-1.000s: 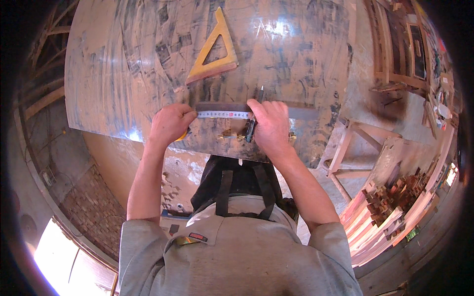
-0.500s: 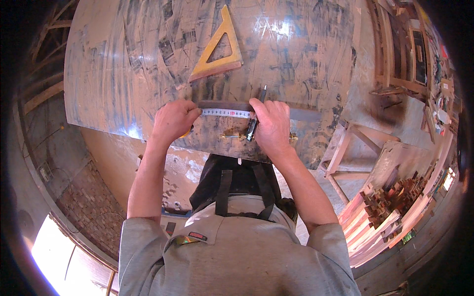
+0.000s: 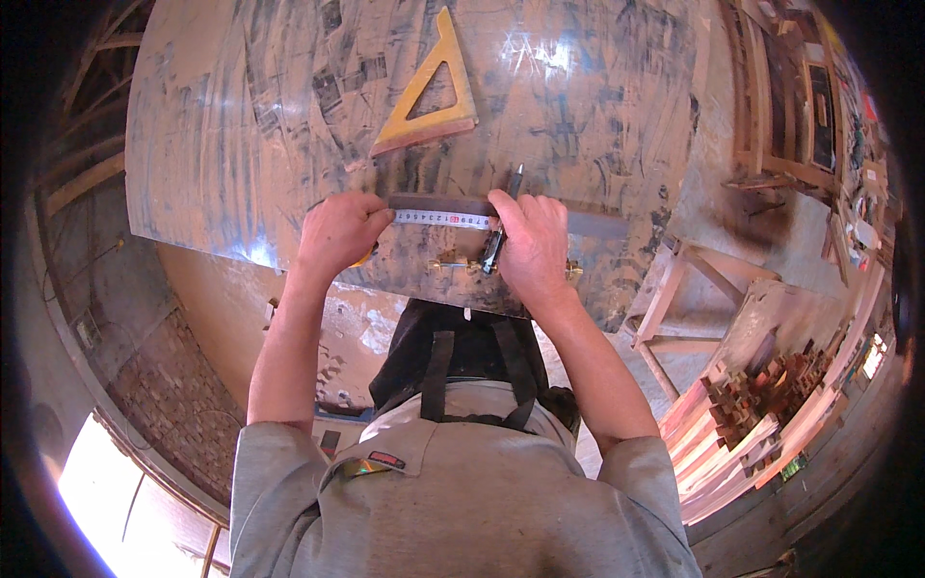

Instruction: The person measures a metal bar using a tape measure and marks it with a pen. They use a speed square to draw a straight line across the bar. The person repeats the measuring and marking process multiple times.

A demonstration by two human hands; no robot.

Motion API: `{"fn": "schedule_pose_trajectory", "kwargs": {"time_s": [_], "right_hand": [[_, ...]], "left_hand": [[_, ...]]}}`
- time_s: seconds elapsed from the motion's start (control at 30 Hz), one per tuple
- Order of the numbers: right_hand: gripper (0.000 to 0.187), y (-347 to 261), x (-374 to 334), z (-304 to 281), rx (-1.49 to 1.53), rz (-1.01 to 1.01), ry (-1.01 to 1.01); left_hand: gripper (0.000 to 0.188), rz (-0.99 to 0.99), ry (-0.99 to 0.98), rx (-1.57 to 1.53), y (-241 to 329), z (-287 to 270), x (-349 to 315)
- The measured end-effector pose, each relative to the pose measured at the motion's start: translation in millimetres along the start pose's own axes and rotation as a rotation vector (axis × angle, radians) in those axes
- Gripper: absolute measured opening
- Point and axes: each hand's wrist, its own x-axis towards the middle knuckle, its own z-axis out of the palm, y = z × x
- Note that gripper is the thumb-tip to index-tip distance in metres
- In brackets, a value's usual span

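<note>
Head view: the left hand (image 3: 344,233) is closed in a pinch around one end of a white measuring tape (image 3: 438,219), with a bit of yellow showing beneath its palm, while the right hand (image 3: 532,236) grips near the other end and holds a dark pen (image 3: 493,254) slanting through its fingers. Stretched between them, the tape lies along a dark strip (image 3: 448,203) on the scuffed table (image 3: 241,144), with a yellow triangular square (image 3: 426,132) lying beyond it.
</note>
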Motion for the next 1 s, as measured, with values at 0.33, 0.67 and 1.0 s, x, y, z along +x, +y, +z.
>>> {"fn": "schedule_pose_trajectory", "kwargs": {"time_s": [0.33,0.67,1.0], "right_hand": [[0.033,-1,2,-1,-0.023,0.013,-0.040],[0.029,-12,0,-10,0.512,0.129,0.101],[0.034,-18,20,3,1.176,0.859,-0.037]], "left_hand": [[0.029,-0.025,-0.001,0.000,0,3,2],[0.028,-0.050,0.018,0.003,4,2,-2],[0.028,-0.041,-0.003,0.010,2,1,-1]]}}
